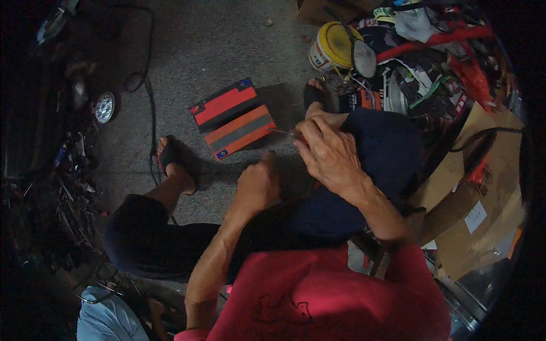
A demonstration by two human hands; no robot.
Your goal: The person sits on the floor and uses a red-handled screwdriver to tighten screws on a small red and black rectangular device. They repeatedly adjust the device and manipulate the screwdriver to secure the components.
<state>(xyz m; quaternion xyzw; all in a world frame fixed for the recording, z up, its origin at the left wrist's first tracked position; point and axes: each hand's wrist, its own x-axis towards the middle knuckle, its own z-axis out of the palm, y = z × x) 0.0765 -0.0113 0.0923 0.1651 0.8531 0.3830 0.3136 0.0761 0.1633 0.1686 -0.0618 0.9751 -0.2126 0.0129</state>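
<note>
On the floor between my feet lie two box-shaped blocks side by side, possibly batteries. The farther red block (pixel 227 103) has dark bands and blue corners. The nearer orange block (pixel 240 133) carries a wide grey stripe and a blue corner. My right hand (pixel 330 148) is closed around a thin screwdriver (pixel 282 132), whose metal shaft points left to the orange block's right end. Whether its tip touches cannot be made out. Just below that block is my left hand (pixel 257 186), fingers curled in; anything within them is hidden.
A yellow-lidded bucket (pixel 335 45) stands at the far right, beside a heap of bags and scraps (pixel 421 68). Flattened cardboard (pixel 483 199) leans at my right. A black cable (pixel 151 96) runs along the floor at left, near a round lamp (pixel 104 108). Another person's blue clothing (pixel 108 315) shows lower left.
</note>
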